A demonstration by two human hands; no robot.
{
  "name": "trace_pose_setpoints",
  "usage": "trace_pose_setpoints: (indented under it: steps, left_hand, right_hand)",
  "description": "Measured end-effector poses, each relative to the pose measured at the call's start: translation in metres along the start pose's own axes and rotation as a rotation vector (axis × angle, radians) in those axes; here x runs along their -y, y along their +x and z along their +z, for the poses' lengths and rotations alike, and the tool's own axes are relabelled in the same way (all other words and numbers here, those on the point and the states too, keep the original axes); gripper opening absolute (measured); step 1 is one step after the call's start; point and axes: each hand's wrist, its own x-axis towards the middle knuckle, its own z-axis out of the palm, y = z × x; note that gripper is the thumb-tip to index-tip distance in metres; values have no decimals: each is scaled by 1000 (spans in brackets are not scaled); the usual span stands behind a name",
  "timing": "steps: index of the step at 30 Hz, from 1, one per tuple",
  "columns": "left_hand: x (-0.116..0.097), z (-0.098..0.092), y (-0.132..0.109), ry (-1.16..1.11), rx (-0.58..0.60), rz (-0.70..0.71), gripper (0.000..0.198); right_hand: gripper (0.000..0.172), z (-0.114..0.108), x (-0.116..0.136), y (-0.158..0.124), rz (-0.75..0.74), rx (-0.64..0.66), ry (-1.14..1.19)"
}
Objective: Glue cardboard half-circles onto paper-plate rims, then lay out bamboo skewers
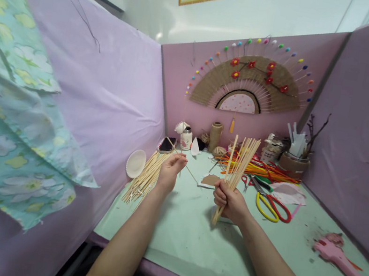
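My right hand [228, 202] is closed around a bundle of thin wooden sticks [241, 164], held upright and fanned a little above the pale green table [188, 238]. My left hand [172, 169] pinches a single thin stick [186, 168] that slants across in front of it. Just left of that hand, a loose pile of the same sticks [146, 179] lies on the table.
A small white paper plate [135, 163] leans at the left wall. Scissors with yellow and red handles [270, 205], coloured sticks [261, 168], twine spools and jars sit behind. A pink glue gun [344, 263] lies right. A stick fan [249, 83] hangs on the purple partition.
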Motion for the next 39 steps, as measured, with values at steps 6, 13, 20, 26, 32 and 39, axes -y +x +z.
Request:
trace_pose_setpoints:
  steps: [6, 13, 20, 26, 32, 39]
  left_hand:
    - [-15, 18, 0, -105, 0, 78, 31]
    - [53, 22, -24, -59, 25, -81, 31]
    - [88, 21, -50, -24, 168, -412, 37]
    - [76, 22, -53, -93, 259, -398, 37]
    - [73, 22, -55, -96, 300, -405, 40]
    - [68, 22, -55, -71, 308, -367, 47]
  right_hand:
    - [31, 0, 0, 0, 9, -8, 0]
    - [31, -2, 0, 1, -17, 6, -16]
    - [31, 1, 1, 0, -16, -7, 8]
    - [31, 1, 1, 0, -25, -17, 18]
    - [31, -3, -2, 3, -18, 1, 1]
    - [33, -3, -5, 4, -14, 5, 6]
